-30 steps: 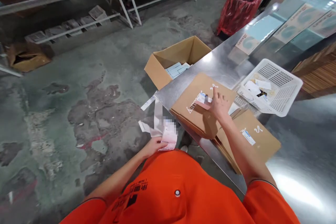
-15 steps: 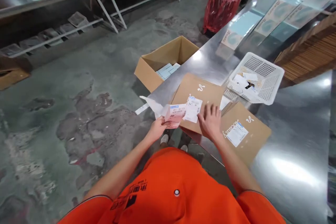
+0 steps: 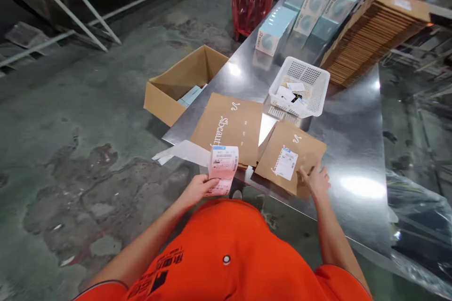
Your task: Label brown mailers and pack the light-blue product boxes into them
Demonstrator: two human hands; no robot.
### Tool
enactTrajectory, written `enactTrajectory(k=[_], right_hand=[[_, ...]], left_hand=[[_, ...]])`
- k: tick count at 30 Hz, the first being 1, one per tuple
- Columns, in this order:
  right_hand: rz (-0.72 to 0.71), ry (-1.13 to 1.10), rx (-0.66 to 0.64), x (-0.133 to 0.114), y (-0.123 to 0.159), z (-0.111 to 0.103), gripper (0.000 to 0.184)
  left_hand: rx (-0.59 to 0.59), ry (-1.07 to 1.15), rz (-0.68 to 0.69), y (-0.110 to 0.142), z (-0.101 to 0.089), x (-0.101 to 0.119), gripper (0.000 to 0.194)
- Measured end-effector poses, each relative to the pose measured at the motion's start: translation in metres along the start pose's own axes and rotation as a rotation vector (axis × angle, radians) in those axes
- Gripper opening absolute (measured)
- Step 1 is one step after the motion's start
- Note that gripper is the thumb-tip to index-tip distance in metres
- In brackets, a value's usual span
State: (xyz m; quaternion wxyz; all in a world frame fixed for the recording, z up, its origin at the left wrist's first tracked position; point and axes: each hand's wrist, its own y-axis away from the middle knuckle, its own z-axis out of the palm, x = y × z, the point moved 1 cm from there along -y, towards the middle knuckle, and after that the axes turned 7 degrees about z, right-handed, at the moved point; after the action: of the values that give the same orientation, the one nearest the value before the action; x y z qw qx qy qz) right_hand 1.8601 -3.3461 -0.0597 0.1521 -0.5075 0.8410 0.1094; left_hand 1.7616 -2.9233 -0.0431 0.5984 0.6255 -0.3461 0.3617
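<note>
My left hand (image 3: pixel 199 190) pinches a strip of shipping labels (image 3: pixel 223 167) at the table's near edge, with a pale backing strip (image 3: pixel 181 151) trailing off to the left. Behind the labels lies a brown cardboard mailer (image 3: pixel 237 120) printed with white lettering, no label showing on its face. To its right is a second cardboard mailer (image 3: pixel 304 146) carrying a white shipping label (image 3: pixel 286 163). My right hand (image 3: pixel 317 180) rests on that mailer's lower right part, fingers apart and holding nothing.
A white plastic basket (image 3: pixel 321 91) with papers stands behind the mailers on the metal table (image 3: pixel 356 150). Beyond it are a stack of flat cardboard (image 3: pixel 374 28) and pale blue boxes (image 3: pixel 278 23). An open carton (image 3: pixel 165 108) and a red-lined bin (image 3: pixel 251 7) stand left of the table.
My right hand has moved right, from the left mailer to the right one. The labelled piece on top of the left mailer now lies on the right pile. The view has swung right.
</note>
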Motion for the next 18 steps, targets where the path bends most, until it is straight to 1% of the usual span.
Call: enactTrajectory(k=[1, 2, 3, 4, 5, 6, 7, 8, 9, 10, 11, 13, 15, 16, 18], right_hand=[[-0.068, -0.025, -0.009, -0.017, 0.004, -0.005, 0.087], [-0.177, -0.116, -0.056, -0.042, 0.01, -0.009, 0.088], [-0.328, -0.254, -0.155, -0.072, 0.018, -0.011, 0.087], [-0.462, -0.412, -0.323, -0.104, 0.027, -0.013, 0.084], [-0.575, -0.54, -0.536, -0.135, 0.037, -0.012, 0.082], [-0.647, -0.618, -0.721, -0.163, 0.047, -0.011, 0.078], [-0.679, -0.664, -0.877, -0.186, 0.055, -0.007, 0.069], [-0.678, -0.68, -0.987, -0.203, 0.062, -0.003, 0.058], [-0.654, -0.684, -1.05, -0.216, 0.068, 0.003, 0.045], [-0.618, -0.688, -1.084, -0.223, 0.071, 0.01, 0.037], [-0.583, -0.698, -1.103, -0.228, 0.073, 0.016, 0.034], [-0.53, -0.725, -1.136, -0.233, 0.076, 0.027, 0.036], [-0.491, -0.742, -1.167, -0.236, 0.082, 0.034, 0.038], [-0.482, -0.743, -1.182, -0.238, 0.087, 0.035, 0.039], [-0.491, -0.739, -1.21, -0.243, 0.098, 0.037, 0.04]], left_hand=[[-0.037, -0.033, -0.014, 0.001, 0.004, 0.0, 0.043], [-0.074, -0.054, -0.021, 0.001, 0.008, 0.0, 0.042], [-0.109, -0.065, -0.018, 0.002, 0.012, 0.0, 0.041], [-0.133, -0.067, -0.009, 0.002, 0.015, 0.001, 0.04], [-0.146, -0.064, 0.005, 0.003, 0.017, 0.002, 0.04], [-0.15, -0.059, 0.012, 0.004, 0.019, 0.002, 0.04], [-0.15, -0.045, 0.011, 0.006, 0.018, 0.002, 0.04], [-0.149, -0.028, 0.004, 0.008, 0.017, 0.0, 0.041], [-0.14, -0.016, 0.005, 0.012, 0.013, -0.001, 0.043], [-0.115, -0.013, 0.026, 0.016, 0.009, -0.004, 0.045], [-0.065, -0.021, 0.068, 0.021, 0.003, -0.006, 0.051], [0.103, -0.06, 0.175, 0.033, -0.01, -0.008, 0.074], [0.267, -0.079, 0.213, 0.045, -0.019, -0.005, 0.098], [0.311, -0.068, 0.2, 0.049, -0.021, 0.0, 0.105], [0.34, -0.025, 0.187, 0.052, -0.02, 0.015, 0.107]])
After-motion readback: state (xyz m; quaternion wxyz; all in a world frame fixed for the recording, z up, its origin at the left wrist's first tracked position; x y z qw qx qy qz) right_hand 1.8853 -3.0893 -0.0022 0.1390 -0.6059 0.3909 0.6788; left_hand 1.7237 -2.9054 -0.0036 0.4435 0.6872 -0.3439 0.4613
